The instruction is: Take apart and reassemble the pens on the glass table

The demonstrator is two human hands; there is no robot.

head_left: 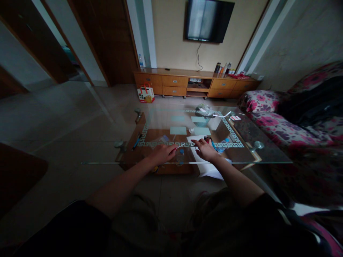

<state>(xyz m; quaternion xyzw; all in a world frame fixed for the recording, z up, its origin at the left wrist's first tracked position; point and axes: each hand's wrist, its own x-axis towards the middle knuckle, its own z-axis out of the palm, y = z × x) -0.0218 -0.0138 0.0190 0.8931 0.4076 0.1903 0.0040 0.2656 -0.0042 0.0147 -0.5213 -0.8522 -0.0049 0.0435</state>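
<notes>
Stick (180, 146), single and slender, juts from the left hand (164, 153), pinched by thumb and fingers above one glass table (237, 144). Both forearms (131, 177) reach forward; the right hand (206, 150) bends nearby, index finger extended, any grip unclear. Beyond: one carrier bag (146, 94), one television (209, 21).

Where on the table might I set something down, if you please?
The table looks bare between its left edge and the blue-black item. Crowding is around the right hand and paper, and far right, near the plastic bag and card.
</notes>
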